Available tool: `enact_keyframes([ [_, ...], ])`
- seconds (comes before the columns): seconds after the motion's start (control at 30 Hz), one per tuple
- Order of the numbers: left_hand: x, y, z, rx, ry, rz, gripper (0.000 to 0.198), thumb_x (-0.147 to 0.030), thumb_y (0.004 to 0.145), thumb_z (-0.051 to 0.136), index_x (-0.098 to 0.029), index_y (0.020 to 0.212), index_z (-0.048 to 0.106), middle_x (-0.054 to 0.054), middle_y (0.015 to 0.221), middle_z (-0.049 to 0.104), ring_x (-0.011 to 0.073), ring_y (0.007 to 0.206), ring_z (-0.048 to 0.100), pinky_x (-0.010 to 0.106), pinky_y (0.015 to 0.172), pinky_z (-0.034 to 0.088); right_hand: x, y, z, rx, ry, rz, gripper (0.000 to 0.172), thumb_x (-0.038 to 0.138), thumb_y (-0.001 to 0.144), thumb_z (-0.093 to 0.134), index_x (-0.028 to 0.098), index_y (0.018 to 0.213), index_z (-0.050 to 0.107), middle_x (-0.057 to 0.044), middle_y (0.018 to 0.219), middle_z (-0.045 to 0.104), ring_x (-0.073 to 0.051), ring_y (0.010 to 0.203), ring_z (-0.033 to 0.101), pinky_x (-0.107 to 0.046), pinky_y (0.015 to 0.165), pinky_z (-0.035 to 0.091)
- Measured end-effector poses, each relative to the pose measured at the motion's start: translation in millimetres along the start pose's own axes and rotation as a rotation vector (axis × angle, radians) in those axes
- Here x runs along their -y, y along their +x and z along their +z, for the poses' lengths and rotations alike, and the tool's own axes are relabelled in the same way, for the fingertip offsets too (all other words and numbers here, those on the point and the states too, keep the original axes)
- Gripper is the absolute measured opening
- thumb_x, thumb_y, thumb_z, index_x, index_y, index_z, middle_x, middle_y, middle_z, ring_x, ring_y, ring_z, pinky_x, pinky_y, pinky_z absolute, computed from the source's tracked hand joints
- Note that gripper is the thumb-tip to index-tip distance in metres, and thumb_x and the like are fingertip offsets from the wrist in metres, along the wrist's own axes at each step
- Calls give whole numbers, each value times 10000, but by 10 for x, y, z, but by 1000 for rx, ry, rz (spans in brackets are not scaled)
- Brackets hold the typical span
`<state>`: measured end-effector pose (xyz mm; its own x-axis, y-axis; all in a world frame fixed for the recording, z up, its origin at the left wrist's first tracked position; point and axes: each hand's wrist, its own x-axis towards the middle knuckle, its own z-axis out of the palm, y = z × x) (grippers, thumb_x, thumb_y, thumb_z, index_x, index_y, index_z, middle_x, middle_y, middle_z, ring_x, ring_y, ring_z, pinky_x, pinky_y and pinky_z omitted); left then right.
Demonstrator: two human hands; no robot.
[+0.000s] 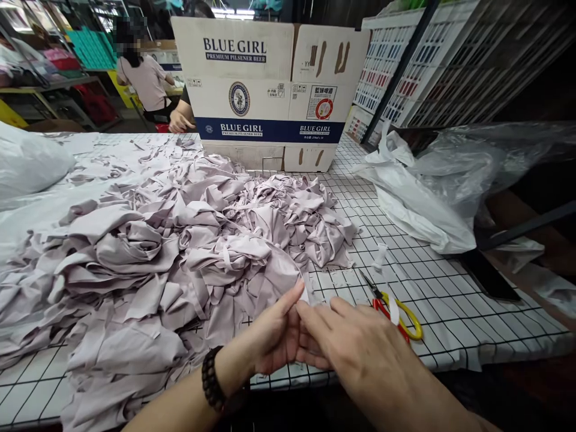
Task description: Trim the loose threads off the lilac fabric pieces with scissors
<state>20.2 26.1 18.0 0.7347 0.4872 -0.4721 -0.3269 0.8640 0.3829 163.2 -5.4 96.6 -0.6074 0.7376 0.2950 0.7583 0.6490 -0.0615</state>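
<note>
My left hand (275,336), with a dark bead bracelet on its wrist, pinches the end of a pale lilac fabric strap (288,258) between thumb and fingers. My right hand (360,339) meets it there, its thumb and index finger closed at the same end. A small white piece (305,294) shows just above the fingertips; its kind is unclear. From the hands the strap curves back into a large heap of lilac fabric pieces (135,240). Right of my right hand lie scissors (381,308) with red and yellow handles, a white strip over them.
A Blue Girl beer carton (252,66) stands at the back of the grid-patterned table (355,306). To the right are plastic bags (414,192), a dark phone-like slab (488,276) and a white crate (405,54). Another person's hand (180,118) shows beside the carton; a further person sits behind.
</note>
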Motion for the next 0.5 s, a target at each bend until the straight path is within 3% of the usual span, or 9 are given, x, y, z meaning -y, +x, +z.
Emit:
enact_keyframes([
  [0.07, -40, 102, 73, 8, -69, 11, 489, -427, 970, 416, -62, 811, 701, 102, 694, 717, 155, 616, 672, 268, 657, 526, -6, -75, 8, -84, -91, -48, 359, 1, 860, 348, 104, 1051, 634, -58, 740, 692, -211, 644, 638, -326, 517, 413],
  [0.13, -100, 141, 188, 58, -110, 92, 398, -309, 976, 410, -63, 917, 718, 118, 822, 752, 164, 742, 703, 275, 757, 524, -69, -166, -8, -204, -147, -62, 355, 20, 920, 325, 72, 1106, 623, -99, 908, 740, -227, 796, 687, -335, 595, 473],
  [0.2, -178, 122, 337, 191, -104, 237, 410, -339, 989, 396, -85, 1054, 712, 135, 999, 754, 198, 921, 701, 317, 875, 502, -132, -257, -57, -356, -185, -17, 277, 44, 946, 416, 66, 1129, 623, -108, 995, 743, -209, 885, 694, -316, 721, 513],
  [0.27, -263, 75, 494, 359, -33, 407, 384, -391, 976, 463, -136, 1153, 690, 119, 1123, 729, 224, 1052, 664, 361, 967, 460, -155, -323, -125, -509, -230, 101, 220, 52, 906, 576, 99, 1109, 648, -76, 968, 743, -167, 849, 699, -274, 792, 521],
  [0.37, -360, 30, 659, 538, 97, 604, 331, -379, 914, 607, -196, 1179, 687, 84, 1216, 694, 239, 1147, 614, 389, 1049, 398, -117, -330, -196, -709, -264, 305, 249, 77, 814, 730, 185, 1033, 684, -6, 896, 728, -125, 733, 696, -232, 732, 543],
  [0.43, -379, 47, 668, 560, 109, 670, 292, -373, 898, 634, -216, 1133, 708, 68, 1239, 682, 237, 1162, 605, 391, 1068, 382, -99, -280, -180, -824, -226, 378, 273, 67, 782, 755, 207, 1006, 685, 8, 878, 714, -127, 701, 690, -242, 686, 557],
  [0.5, -342, 93, 587, 478, 31, 668, 273, -391, 915, 605, -254, 1131, 701, 52, 1244, 677, 218, 1136, 619, 383, 1046, 401, -119, -215, -90, -892, -156, 382, 292, 39, 762, 759, 201, 993, 680, -1, 860, 707, -137, 704, 687, -252, 660, 565],
])
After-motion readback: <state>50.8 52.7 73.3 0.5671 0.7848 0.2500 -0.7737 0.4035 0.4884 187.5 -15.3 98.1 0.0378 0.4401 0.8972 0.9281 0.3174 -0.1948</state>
